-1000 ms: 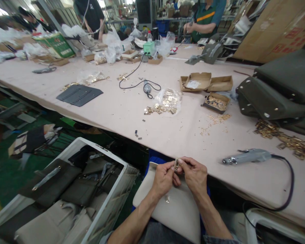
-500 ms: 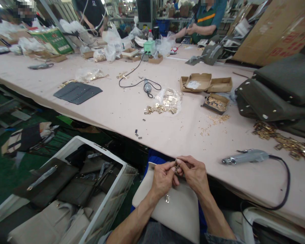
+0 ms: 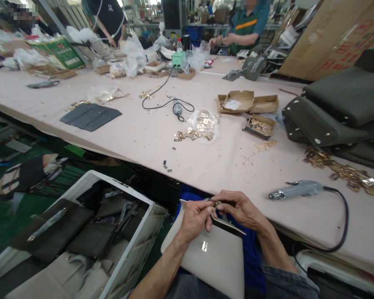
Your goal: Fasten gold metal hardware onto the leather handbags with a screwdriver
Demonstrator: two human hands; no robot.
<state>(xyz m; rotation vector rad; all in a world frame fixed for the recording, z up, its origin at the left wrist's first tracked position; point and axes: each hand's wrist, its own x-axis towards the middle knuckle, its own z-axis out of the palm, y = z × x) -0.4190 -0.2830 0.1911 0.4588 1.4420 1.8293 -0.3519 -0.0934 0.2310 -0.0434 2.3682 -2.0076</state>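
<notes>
We see the cream bag point(image 3: 215, 259) below the near edge of the table, lying in front of the person's body, with a shiny metal fitting point(image 3: 204, 246) on its upward face. At its far edge, both hands meet over a small gold-coloured piece point(image 3: 215, 206). The left hand point(image 3: 193, 220) pinches it between thumb and fingers, and the right hand point(image 3: 238, 207) closes narrowly on it from the other side. The piece is small and half covered, so we cannot tell whether it is already joined to the bag's edge.

Blue fabric point(image 3: 252, 261) shows beneath the bag. To its left we find a pale crate point(image 3: 129, 244) holding dark and cream bags. On the table point(image 3: 137, 145), a grey power screwdriver point(image 3: 302, 189) lies to the right, its cable trailing off the edge. Beyond it we note a heap of gold fittings point(image 3: 345, 170) beside stacked dark bags point(image 3: 333, 112). Farther in are a small open box point(image 3: 254, 133) and a clear bag of gold pieces point(image 3: 204, 122). Across the table stands a co-worker in a striped top point(image 3: 247, 25).
</notes>
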